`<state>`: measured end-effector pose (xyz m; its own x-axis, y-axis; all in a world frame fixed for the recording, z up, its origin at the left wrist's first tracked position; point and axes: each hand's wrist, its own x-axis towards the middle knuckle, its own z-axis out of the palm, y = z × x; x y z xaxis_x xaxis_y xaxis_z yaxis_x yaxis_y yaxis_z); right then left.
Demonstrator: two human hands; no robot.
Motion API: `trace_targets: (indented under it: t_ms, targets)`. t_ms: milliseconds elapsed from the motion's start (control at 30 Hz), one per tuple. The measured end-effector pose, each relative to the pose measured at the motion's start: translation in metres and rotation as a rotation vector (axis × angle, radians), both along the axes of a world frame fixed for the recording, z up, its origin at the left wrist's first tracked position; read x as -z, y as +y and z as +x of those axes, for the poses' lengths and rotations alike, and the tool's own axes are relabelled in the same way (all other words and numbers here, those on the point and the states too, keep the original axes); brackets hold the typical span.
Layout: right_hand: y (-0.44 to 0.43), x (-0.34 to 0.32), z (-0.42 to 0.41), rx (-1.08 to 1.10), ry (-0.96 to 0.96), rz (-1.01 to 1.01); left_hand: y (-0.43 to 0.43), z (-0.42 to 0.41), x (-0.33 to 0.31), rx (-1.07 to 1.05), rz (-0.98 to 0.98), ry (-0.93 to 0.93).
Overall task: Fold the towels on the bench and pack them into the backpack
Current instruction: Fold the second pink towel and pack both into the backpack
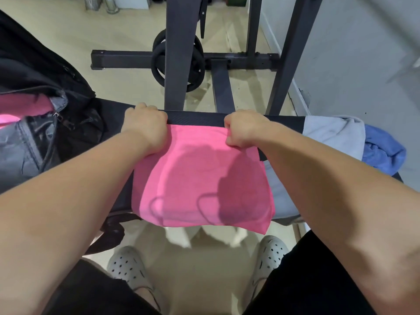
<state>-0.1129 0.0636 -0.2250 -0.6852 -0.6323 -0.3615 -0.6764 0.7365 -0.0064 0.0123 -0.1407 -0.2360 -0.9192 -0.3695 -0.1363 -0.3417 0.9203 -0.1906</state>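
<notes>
Across the black bench [195, 119] lies a pink towel [200, 178], its near edge hanging over. Your left hand [146, 126] and right hand [244, 129] each grip a far corner with curled fingers. The open backpack [45, 123] sits at your left.

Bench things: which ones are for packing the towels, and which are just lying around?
For the job: pink towel, held by left hand and right hand; grey towel; blue towel; backpack; bench.
Just lying about: weight plates; rack frame.
</notes>
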Motion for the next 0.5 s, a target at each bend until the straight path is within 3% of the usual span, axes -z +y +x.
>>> trace_targets:
  t_ms: [300, 500]
  targets:
    - [-0.014, 0.005, -0.022, 0.017, 0.089, -0.085, -0.011, -0.014, 0.009, -0.006, 0.054, 0.099]
    - [-0.025, 0.005, -0.043, 0.039, 0.059, -0.039, -0.019, -0.040, -0.006, 0.023, 0.020, 0.037]
